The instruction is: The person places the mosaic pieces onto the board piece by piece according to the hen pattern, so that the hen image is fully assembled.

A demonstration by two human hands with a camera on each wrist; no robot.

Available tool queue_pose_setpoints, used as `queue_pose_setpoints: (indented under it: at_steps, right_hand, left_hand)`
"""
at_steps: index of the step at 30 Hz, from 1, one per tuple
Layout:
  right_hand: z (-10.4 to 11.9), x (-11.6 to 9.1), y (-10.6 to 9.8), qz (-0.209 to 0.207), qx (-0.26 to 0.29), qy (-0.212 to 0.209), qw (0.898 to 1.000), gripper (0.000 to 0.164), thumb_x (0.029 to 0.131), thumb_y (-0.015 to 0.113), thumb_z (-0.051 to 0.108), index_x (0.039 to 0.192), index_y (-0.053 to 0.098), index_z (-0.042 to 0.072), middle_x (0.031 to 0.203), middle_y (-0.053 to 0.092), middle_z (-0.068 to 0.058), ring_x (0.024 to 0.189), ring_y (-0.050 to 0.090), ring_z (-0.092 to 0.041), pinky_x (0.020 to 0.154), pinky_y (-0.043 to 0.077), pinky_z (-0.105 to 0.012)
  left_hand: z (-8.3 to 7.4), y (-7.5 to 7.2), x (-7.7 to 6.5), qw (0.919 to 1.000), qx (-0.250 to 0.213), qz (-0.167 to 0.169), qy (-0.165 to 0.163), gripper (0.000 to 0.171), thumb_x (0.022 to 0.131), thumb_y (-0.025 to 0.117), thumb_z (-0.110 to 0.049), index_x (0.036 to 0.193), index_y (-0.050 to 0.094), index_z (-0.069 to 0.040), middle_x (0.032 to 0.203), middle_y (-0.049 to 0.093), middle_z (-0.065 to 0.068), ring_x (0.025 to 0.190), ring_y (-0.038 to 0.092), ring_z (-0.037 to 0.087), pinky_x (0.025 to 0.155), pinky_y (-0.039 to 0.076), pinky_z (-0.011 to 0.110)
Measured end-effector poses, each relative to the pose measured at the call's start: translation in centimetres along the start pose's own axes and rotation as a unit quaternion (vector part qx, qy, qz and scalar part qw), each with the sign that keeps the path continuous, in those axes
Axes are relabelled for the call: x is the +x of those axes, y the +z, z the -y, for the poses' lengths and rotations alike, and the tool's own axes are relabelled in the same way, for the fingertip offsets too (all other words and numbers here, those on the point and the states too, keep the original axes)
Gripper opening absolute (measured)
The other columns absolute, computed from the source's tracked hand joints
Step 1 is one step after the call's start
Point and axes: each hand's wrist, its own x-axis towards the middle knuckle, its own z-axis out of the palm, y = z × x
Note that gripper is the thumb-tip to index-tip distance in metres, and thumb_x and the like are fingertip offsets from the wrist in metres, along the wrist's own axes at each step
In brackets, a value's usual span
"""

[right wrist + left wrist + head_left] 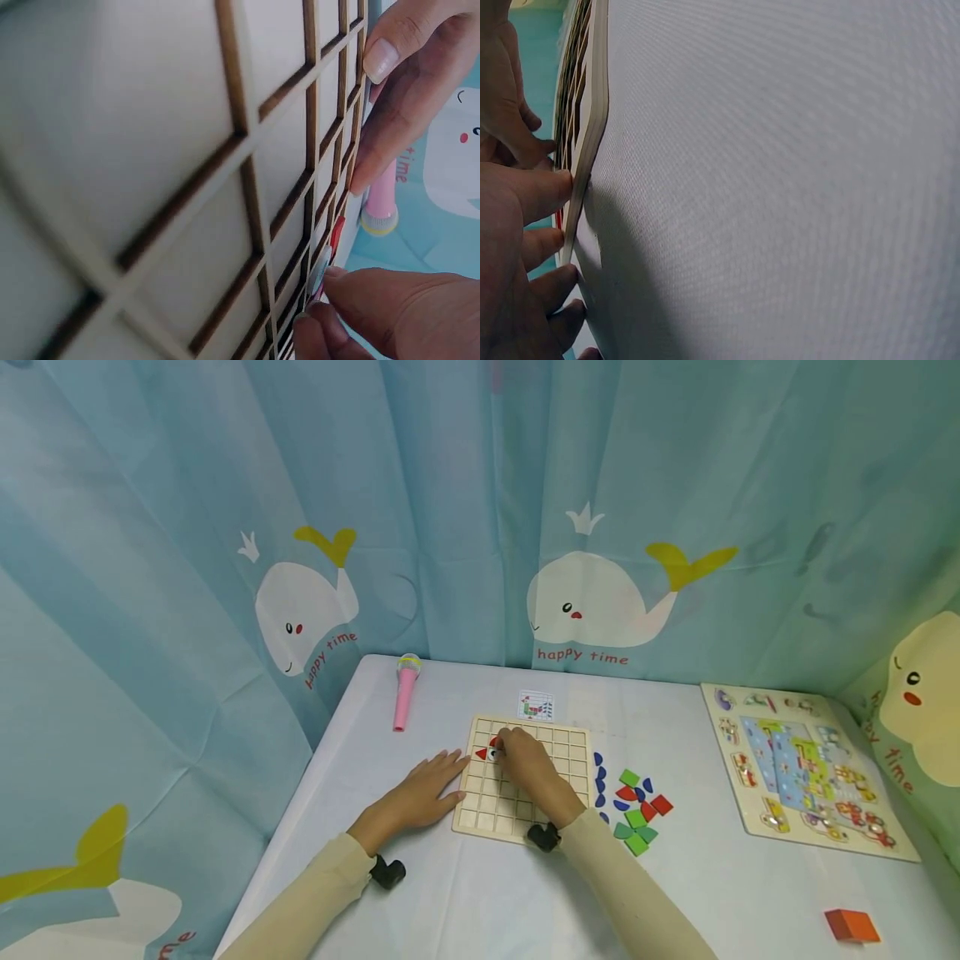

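Observation:
A pale wooden grid board [486,814] lies on the table, divided into square cells. At its upper left sit a red triangle [481,753] and a round white piece with a dark eye dot [492,754], with a bit of red just above. My right hand [528,768] reaches over the board, and its thumb and fingers pinch the round piece [320,270] at the grid. My left hand [423,789] lies flat beside the board, fingers spread, with fingertips touching the board's left edge, as the left wrist view also shows.
Right of the board lie loose blue half-rounds [600,785], green squares [636,818] and red pieces [662,804]. A small pattern card [536,705] is behind it. Further out are a pink toy microphone [405,693], a picture puzzle board [810,772] and an orange block [852,926].

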Motion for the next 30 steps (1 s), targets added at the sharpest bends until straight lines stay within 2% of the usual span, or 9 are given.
queue_pose_setpoints:
  at_steps: [6, 12, 17, 22, 25, 30]
  right_hand:
    - [-1.6, -1.1, -1.6, -0.012, 0.009, 0.005, 1.0, 0.011, 0.099, 0.074, 0.014, 0.105, 0.072, 0.005, 0.1, 0.068, -0.009, 0.088, 0.066, -0.023, 0.079, 0.059, -0.044]
    - [-5.5, -3.2, -4.6, -0.003, 0.019, 0.033, 0.999, 0.022, 0.102, 0.07, 0.017, 0.115, 0.069, 0.0, 0.109, 0.066, -0.019, 0.095, 0.066, -0.034, 0.084, 0.057, -0.052]
    - [-9.2, -5.6, -7.4, 0.026, 0.022, 0.097, 0.995, 0.036, 0.103, 0.068, 0.021, 0.127, 0.061, -0.006, 0.12, 0.061, -0.029, 0.098, 0.063, -0.038, 0.082, 0.056, -0.054]
    - [-12.9, -7.3, -9.5, 0.074, -0.02, 0.163, 0.984, 0.047, 0.098, 0.075, 0.025, 0.13, 0.06, -0.006, 0.124, 0.057, -0.032, 0.103, 0.057, -0.043, 0.09, 0.048, -0.062]
    - [-14.7, -7.9, -10.4, 0.094, -0.024, 0.175, 0.98, 0.046, 0.096, 0.076, 0.023, 0.128, 0.061, -0.005, 0.118, 0.059, -0.03, 0.098, 0.058, -0.04, 0.089, 0.045, -0.063]
    - [-16.4, -8.0, -10.8, 0.101, 0.015, 0.178, 0.979, 0.036, 0.098, 0.074, 0.019, 0.122, 0.062, -0.005, 0.109, 0.069, -0.024, 0.088, 0.065, -0.032, 0.091, 0.04, -0.067]
  left_hand:
    - [-0.1, -0.1, 0.0, 1.0, -0.004, -0.003, -0.001, 0.062, 0.111, 0.054, -0.035, 0.166, 0.035, -0.016, 0.173, 0.031, 0.011, 0.162, 0.023, 0.035, 0.13, 0.021, 0.058]
    - [-0.1, 0.1, -0.1, 1.0, -0.003, 0.0, -0.004, 0.063, 0.111, 0.053, -0.035, 0.167, 0.033, -0.015, 0.173, 0.029, 0.011, 0.162, 0.022, 0.034, 0.131, 0.02, 0.057]
    - [-0.2, 0.1, -0.1, 1.0, -0.004, 0.004, -0.005, 0.064, 0.111, 0.053, -0.036, 0.167, 0.032, -0.015, 0.174, 0.028, 0.011, 0.163, 0.021, 0.033, 0.131, 0.019, 0.057]
    - [-0.2, 0.1, -0.1, 1.0, 0.0, 0.006, -0.007, 0.064, 0.111, 0.052, -0.038, 0.168, 0.031, -0.017, 0.174, 0.028, 0.009, 0.163, 0.02, 0.032, 0.131, 0.019, 0.056]
    - [-0.2, 0.1, -0.1, 1.0, 0.0, 0.005, -0.008, 0.064, 0.111, 0.052, -0.038, 0.168, 0.031, -0.017, 0.174, 0.027, 0.009, 0.163, 0.02, 0.031, 0.131, 0.019, 0.056]
    - [-0.2, 0.0, -0.1, 1.0, -0.001, 0.004, -0.008, 0.064, 0.111, 0.052, -0.037, 0.168, 0.031, -0.017, 0.174, 0.028, 0.009, 0.163, 0.02, 0.032, 0.131, 0.019, 0.056]
